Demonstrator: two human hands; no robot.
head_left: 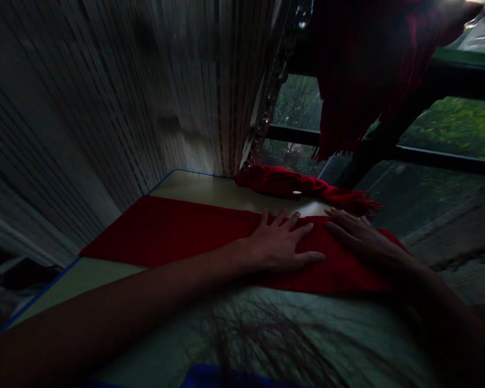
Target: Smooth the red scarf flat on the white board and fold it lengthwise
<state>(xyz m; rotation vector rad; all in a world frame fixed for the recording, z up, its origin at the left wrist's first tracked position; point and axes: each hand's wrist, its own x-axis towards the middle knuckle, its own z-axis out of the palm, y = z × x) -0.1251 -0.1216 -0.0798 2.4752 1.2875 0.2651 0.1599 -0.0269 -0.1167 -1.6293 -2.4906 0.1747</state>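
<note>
A long strip of red cloth (178, 231) lies flat across a pale table (204, 186) with a blue edge. My left hand (281, 242) rests palm down on the cloth near its middle, fingers spread. Farther right, my right hand (355, 234) lies on the cloth too, fingers stretched out and held close together. Neither hand grips anything. Behind the cloth, along the table's far side, a bunched red scarf (283, 182) with a fringed end lies in a loose roll. The cloth's right end is partly hidden by my right forearm.
A striped string curtain (178, 97) hangs along the left and back. Another fringed red scarf (347, 108) hangs before the dark-framed window (452, 126) at the right. Strands of hair (275, 334) blur the near side. Something blue (218, 376) shows at the bottom edge.
</note>
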